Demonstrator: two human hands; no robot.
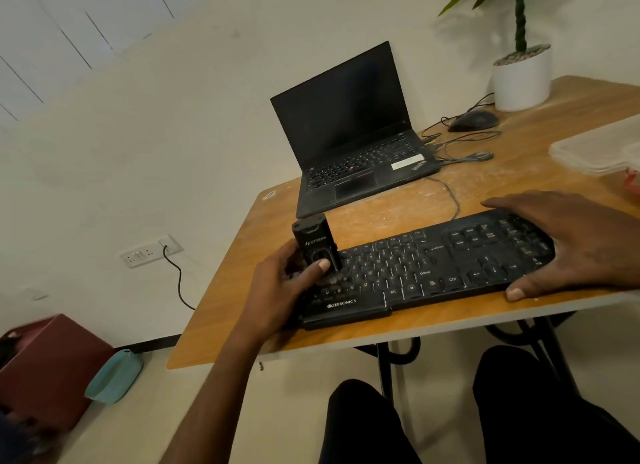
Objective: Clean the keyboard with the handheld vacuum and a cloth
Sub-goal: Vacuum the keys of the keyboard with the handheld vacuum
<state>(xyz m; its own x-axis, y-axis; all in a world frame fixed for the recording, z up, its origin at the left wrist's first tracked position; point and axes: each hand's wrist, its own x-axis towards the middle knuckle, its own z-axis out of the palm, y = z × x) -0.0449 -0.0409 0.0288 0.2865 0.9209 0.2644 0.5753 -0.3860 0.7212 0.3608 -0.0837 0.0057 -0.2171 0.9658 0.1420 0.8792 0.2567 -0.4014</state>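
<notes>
Black plastic dominates: one flat Zebronics keyboard (426, 273) near the front edge of the wood-grain worktop (242, 290), one boxy handheld vacuum (316, 245), one open laptop (356, 134), one rounded mouse (472, 120). The left hand (277, 290) grips the vacuum upright, nozzle on the keys; the right hand (571, 241) lies spread flat over the keyboard's right end.

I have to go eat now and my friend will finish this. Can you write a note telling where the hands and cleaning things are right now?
Left hand grips the handheld vacuum, nozzle down on the letter keys at the left of the keyboard.
Right hand lies flat across the keyboard's right end, steadying it.
The keyboard sits at the near edge of the table.
Done: vacuuming is under way at the left part.
Left: the other keys, then wiping. No cloth is in view.
</notes>
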